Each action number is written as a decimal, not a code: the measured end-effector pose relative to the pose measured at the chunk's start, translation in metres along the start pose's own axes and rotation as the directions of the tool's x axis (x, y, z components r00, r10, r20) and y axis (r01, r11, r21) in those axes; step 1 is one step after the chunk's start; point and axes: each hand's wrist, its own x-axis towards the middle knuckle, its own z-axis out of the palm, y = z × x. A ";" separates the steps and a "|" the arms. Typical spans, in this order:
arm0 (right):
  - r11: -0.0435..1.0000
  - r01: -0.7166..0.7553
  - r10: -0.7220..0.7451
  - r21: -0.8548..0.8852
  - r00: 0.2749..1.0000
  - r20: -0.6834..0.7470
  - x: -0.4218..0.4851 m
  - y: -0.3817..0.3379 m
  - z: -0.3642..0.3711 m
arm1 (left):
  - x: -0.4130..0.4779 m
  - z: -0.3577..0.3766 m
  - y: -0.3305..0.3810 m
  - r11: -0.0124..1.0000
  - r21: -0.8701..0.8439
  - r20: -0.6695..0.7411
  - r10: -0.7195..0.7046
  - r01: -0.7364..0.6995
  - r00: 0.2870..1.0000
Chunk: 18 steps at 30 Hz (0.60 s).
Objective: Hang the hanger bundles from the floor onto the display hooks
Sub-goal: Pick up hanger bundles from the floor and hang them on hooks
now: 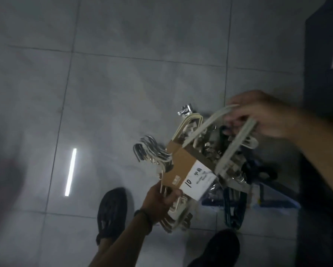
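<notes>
Motion smears the right hand (pixel 258 114), so its fingers around the hanger bundle (pixel 181 160) run together. The bundle hides the fingertips of the left hand (pixel 158 201) and much of the darker hangers (pixel 235 209) on the floor (pixel 123 83). The label (pixel 196 180) has unreadable small print. The bottom edge cuts off the right shoe (pixel 219 247)
</notes>
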 end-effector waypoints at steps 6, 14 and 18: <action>0.911 -0.053 -0.080 -0.409 0.950 -0.302 0.085 0.023 0.106 | 0.042 0.001 -0.059 0.965 -0.014 -0.215 -0.258 0.262 0.942; 0.771 -0.198 -0.066 -0.605 0.920 -0.385 0.109 0.121 0.157 | 0.075 0.022 -0.096 0.962 0.126 -0.340 -0.190 0.244 0.921; 0.893 -0.123 -0.203 -0.433 0.748 -0.632 0.063 0.153 0.189 | 0.071 0.019 -0.093 0.969 -0.003 -0.382 -0.228 0.245 0.896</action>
